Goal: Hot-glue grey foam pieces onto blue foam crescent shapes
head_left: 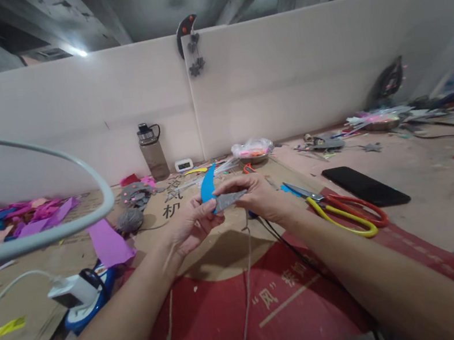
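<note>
1. The left hand (192, 223) pinches the blue strip (209, 186) and the grey piece (229, 199), both between the hands.
2. The right hand (261, 192) grips the grey piece's right end.
3. Scissors (324, 207) lie right of the grip, a phone (365, 185) just past them.

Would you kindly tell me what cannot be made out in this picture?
Head view:
- Blue piece: lower end partly covered by the left hand.
- White device: display too small to read.
- Pale cable: cut off by the left edge.
</note>
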`<state>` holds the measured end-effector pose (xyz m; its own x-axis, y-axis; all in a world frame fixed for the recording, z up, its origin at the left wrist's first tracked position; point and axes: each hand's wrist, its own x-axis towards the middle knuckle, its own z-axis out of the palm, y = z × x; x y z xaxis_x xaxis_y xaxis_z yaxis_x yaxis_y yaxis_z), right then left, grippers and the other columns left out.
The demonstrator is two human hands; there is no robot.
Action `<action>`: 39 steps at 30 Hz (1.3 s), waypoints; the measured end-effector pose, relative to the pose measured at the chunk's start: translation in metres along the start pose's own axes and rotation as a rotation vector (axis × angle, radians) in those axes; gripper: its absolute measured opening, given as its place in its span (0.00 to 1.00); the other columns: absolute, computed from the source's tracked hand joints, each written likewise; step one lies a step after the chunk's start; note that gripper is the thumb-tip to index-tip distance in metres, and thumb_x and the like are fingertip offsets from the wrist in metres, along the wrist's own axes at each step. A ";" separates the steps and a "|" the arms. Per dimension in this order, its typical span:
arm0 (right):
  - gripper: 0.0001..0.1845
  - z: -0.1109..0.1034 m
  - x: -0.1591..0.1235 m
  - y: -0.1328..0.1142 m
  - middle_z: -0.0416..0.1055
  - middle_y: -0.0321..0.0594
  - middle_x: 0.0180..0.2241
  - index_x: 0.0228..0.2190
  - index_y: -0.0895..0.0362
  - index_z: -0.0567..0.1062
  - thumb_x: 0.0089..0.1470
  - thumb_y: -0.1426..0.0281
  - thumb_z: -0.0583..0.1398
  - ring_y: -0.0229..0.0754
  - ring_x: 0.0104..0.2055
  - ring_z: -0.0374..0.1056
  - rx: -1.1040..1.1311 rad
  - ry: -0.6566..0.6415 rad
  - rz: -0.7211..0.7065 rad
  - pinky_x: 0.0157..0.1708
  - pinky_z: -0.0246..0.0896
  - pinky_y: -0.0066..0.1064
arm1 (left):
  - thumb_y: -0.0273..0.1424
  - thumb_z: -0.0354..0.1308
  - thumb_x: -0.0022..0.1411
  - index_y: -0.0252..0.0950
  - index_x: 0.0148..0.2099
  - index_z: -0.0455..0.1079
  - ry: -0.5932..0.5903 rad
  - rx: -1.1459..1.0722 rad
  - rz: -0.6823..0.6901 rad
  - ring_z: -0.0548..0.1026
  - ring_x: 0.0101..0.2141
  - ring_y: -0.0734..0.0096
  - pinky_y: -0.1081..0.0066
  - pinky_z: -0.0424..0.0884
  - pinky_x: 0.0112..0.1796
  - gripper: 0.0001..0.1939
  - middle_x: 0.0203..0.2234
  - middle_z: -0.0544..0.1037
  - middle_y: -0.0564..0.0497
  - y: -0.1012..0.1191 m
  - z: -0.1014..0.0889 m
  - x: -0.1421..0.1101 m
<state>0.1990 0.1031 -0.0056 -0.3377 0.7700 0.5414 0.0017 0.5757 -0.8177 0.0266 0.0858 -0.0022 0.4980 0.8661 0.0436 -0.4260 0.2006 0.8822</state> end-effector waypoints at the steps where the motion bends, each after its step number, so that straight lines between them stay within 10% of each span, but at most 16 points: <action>1: 0.07 0.000 0.000 0.000 0.74 0.36 0.32 0.29 0.52 0.77 0.44 0.70 0.61 0.38 0.35 0.67 -0.001 0.016 0.001 0.37 0.61 0.31 | 0.29 0.67 0.45 0.33 0.32 0.69 0.003 -0.012 -0.011 0.70 0.23 0.79 0.75 0.68 0.30 0.12 0.22 0.72 0.54 -0.001 -0.001 0.001; 8: 0.08 0.001 0.003 0.006 0.66 0.32 0.22 0.21 0.57 0.69 0.45 0.66 0.60 0.33 0.25 0.59 -0.055 0.155 0.196 0.27 0.55 0.27 | 0.56 0.45 0.54 0.32 0.27 0.69 0.337 0.591 -0.012 0.67 0.18 0.75 0.74 0.60 0.20 0.30 0.17 0.69 0.50 -0.011 -0.020 0.012; 13: 0.08 0.002 0.004 0.011 0.63 0.33 0.21 0.20 0.57 0.68 0.44 0.67 0.60 0.33 0.24 0.58 -0.103 0.157 0.241 0.26 0.53 0.27 | 0.48 0.47 0.59 0.33 0.32 0.72 0.363 0.886 0.415 0.69 0.25 0.72 0.73 0.62 0.27 0.24 0.23 0.73 0.49 0.002 -0.018 0.010; 24: 0.10 0.016 -0.002 0.011 0.62 0.33 0.20 0.20 0.58 0.69 0.45 0.64 0.58 0.33 0.23 0.56 -0.228 0.176 0.290 0.24 0.50 0.26 | 0.34 0.57 0.54 0.36 0.28 0.72 0.405 1.329 0.675 0.69 0.27 0.72 0.72 0.63 0.31 0.08 0.24 0.74 0.51 -0.004 -0.006 0.000; 39: 0.14 0.021 -0.002 0.017 0.58 0.29 0.16 0.18 0.57 0.64 0.42 0.62 0.60 0.30 0.18 0.50 0.001 0.210 0.424 0.19 0.43 0.26 | 0.50 0.48 0.57 0.33 0.33 0.74 0.348 0.682 0.306 0.71 0.24 0.72 0.72 0.64 0.27 0.25 0.24 0.77 0.47 -0.008 -0.026 0.016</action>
<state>0.1804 0.1056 -0.0247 -0.1094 0.9761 0.1879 0.0972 0.1986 -0.9752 0.0182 0.1097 -0.0212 0.1240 0.9520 0.2798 0.1033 -0.2928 0.9506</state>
